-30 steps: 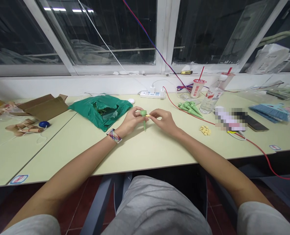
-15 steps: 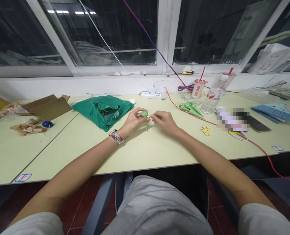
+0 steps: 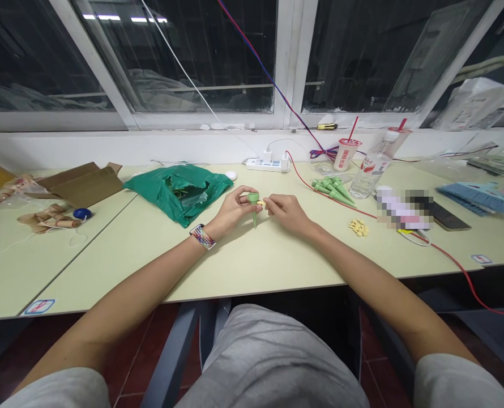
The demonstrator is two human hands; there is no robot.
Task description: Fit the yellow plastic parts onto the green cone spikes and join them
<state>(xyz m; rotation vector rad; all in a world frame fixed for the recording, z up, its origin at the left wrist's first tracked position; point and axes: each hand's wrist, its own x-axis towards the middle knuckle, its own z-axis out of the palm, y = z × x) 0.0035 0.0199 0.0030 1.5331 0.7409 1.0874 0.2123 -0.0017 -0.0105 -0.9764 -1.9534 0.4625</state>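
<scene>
The slim green plastic spike (image 3: 254, 212), pinched closed in the left hand (image 3: 235, 207), could slip if the right hand (image 3: 286, 214), shut I think on a tiny yellow piece (image 3: 261, 202), presses crookedly.

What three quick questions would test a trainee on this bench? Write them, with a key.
1. True or false: the watch is on the right wrist.
2. What does the left hand hold? A) a green spike B) a phone C) a brush
3. Fill the gap: the crumpled bag is ____ in colour.

Key: 1 false; 2 A; 3 green.
</scene>
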